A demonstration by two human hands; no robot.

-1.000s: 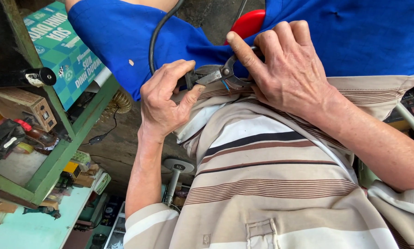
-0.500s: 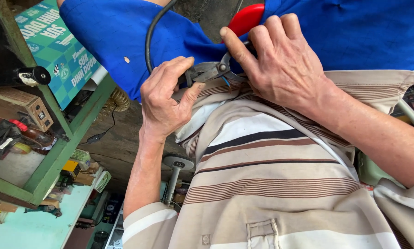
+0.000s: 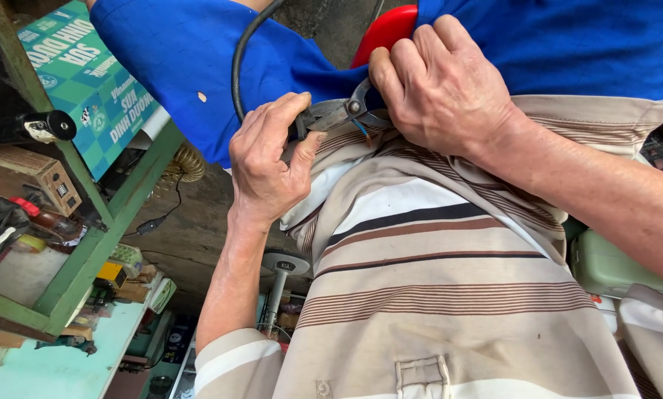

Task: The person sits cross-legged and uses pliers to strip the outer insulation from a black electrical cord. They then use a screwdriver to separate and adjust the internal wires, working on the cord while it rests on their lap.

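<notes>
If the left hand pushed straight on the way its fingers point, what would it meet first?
Probably the steel pliers already at the left hand's fingertips, then the right hand gripping their handles; depth is unclear.

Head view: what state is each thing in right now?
Grey metal pliers: gripped, jaws closed.
Black cable: curved, running to the left hand.
Right hand: clenched on the plier handles.
Thin blue wire: hanging below the pliers.

Green-and-white checked carton (image 3: 87, 81) top left, on green shelf (image 3: 87, 258)
</notes>
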